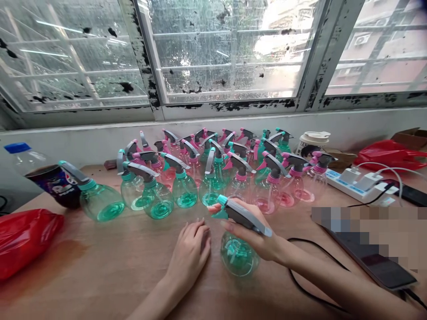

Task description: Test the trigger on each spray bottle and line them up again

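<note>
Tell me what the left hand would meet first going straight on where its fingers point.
Likely the front-row green spray bottle directly ahead of the left hand; depth is uncertain from one view.

At five o'clock from the centre of your view, you have a see-through green spray bottle (238, 260), round-bellied, gripped below its grey head (245, 216) by your right hand (262, 243), the teal nozzle (222, 199) pointing toward ten o'clock
</note>
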`<state>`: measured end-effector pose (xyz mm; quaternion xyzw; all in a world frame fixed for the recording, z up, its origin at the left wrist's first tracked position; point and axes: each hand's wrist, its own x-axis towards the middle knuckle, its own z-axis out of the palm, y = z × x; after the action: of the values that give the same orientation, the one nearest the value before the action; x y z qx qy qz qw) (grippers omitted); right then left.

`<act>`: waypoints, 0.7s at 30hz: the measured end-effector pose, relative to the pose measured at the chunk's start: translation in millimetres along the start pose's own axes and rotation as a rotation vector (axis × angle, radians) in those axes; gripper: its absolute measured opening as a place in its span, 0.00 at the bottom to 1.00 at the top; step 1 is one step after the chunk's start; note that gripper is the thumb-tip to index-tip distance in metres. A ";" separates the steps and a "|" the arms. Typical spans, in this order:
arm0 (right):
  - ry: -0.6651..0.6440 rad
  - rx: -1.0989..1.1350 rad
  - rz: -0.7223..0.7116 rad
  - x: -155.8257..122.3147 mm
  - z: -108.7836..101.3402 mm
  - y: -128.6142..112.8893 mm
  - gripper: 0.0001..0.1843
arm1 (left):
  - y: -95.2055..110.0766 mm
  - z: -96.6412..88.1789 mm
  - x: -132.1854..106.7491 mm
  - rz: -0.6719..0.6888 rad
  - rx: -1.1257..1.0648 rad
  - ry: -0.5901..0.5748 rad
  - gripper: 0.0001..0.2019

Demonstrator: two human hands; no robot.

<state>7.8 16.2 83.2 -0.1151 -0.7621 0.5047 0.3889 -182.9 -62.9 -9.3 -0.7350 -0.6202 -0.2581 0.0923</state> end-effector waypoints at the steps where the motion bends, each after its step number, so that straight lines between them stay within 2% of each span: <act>1: 0.009 -0.007 -0.005 -0.3 0.2 -0.1 0.13 | 0.3 -0.1 -0.1 0.001 0.007 0.001 0.10; 5: 0.024 -0.047 -0.021 -1.2 1.2 1.7 0.14 | 0.6 0.0 -0.5 -0.010 0.023 -0.011 0.10; 9: 0.010 0.025 -0.052 -1.3 1.6 3.8 0.11 | 0.6 -0.6 -0.2 -0.022 0.029 -0.014 0.10; 17: -0.003 0.020 0.014 -1.5 -0.5 4.2 0.04 | 1.3 -0.6 -0.4 -0.016 0.031 -0.031 0.12; 21: 0.012 -0.022 0.029 -1.5 -1.7 4.7 0.05 | 0.9 0.1 -0.7 -0.018 0.035 -0.030 0.11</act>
<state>9.0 18.7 78.8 -0.1332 -0.7636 0.5011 0.3848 -182.1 -63.7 -9.6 -0.7313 -0.6327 -0.2368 0.0936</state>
